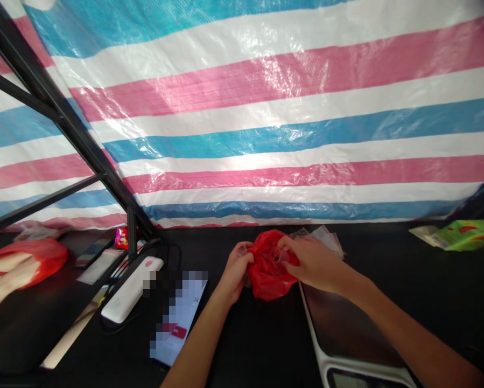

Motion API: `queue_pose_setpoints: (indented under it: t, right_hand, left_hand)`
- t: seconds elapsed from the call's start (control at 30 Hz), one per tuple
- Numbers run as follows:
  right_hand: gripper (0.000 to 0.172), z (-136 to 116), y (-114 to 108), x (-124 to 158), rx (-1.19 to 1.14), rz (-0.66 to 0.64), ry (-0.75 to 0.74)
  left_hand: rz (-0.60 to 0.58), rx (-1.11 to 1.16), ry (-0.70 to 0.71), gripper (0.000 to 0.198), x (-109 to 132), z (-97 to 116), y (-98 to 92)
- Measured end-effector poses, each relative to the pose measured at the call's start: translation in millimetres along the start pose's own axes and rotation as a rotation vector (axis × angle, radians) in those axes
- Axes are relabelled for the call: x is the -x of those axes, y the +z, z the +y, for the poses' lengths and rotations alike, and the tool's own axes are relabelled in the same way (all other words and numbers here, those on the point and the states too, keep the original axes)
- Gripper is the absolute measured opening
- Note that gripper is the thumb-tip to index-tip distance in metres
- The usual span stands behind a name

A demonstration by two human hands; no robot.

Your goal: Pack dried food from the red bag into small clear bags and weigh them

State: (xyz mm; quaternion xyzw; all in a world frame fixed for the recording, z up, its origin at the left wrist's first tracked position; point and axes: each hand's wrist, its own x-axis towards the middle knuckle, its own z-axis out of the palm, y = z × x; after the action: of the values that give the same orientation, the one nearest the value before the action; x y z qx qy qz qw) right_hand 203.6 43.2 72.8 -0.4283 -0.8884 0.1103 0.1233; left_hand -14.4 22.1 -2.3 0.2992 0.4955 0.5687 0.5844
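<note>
A crumpled red plastic bag [271,285] is bunched between my two hands, just above the black tabletop. My left hand [236,269] is closed on its left side, and a bit of clear plastic [242,251] shows at the fingertips. From the right, my right hand [312,262] grips the bag near its gathered opening, with thumb and fingers bent. Something small and clear [276,256] shows inside the folds by those fingers; its kind I cannot make out. Under my right forearm lies a flat scale [346,323] with a dark plate and a display at its near end.
Clear zip bags [326,237] lie behind my right hand. A phone [185,318] and a white power strip [131,291] with cables are left. A green packet [468,235] lies far right. Beyond the black frame [80,145], another person's hand is at a red bag [51,261].
</note>
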Motion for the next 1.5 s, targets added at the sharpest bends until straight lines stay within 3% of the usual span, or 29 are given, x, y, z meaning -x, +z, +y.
queue_pose_setpoints:
  t: [0.1, 0.2, 0.47, 0.6, 0.8, 0.97, 1.13, 1.23, 1.5]
  right_hand:
    - [0.020, 3.2, 3.0, 4.8, -0.164, 0.148, 0.060]
    - [0.025, -1.1, 11.6, 5.4, -0.273, 0.267, 0.011]
    - [0.037, -26.4, 19.1, 19.6, -0.114, 0.290, -0.206]
    - [0.038, -25.7, 19.8, 28.2, -0.109, 0.319, -0.269]
    - [0.042, -23.4, 16.3, 30.2, -0.141, 0.326, -0.277]
    - [0.041, -11.6, 8.8, 29.1, -0.043, 0.383, -0.052]
    - [0.030, 4.2, 14.6, 27.3, 0.094, 0.239, -0.096]
    - [0.032, 9.3, 20.8, 28.6, 0.131, 0.179, -0.101]
    - [0.035, 10.9, 24.6, 29.8, 0.197, 0.193, -0.053]
  left_hand:
    - [0.020, -0.250, 0.257, 0.039, 1.0, -0.4, 1.9]
    - [0.012, -0.458, 0.503, 0.037, 5.5, -0.6, 3.7]
    - [-0.192, -0.658, 0.524, 0.039, 21.5, -7.7, 13.0]
    - [-0.253, -0.681, 0.582, 0.028, 28.0, -7.2, 18.7]
    - [-0.231, -0.603, 0.658, 0.017, 32.6, -2.9, 22.5]
    - [-0.144, -0.522, 0.569, 0.021, 26.0, -7.8, 18.8]
    - [-0.081, -0.411, 0.381, 0.029, 13.7, -14.0, 13.7]
    - [-0.085, -0.339, 0.261, 0.028, 10.5, -12.1, 13.3]
    - [-0.089, -0.254, 0.155, 0.036, 15.7, -3.1, 15.3]
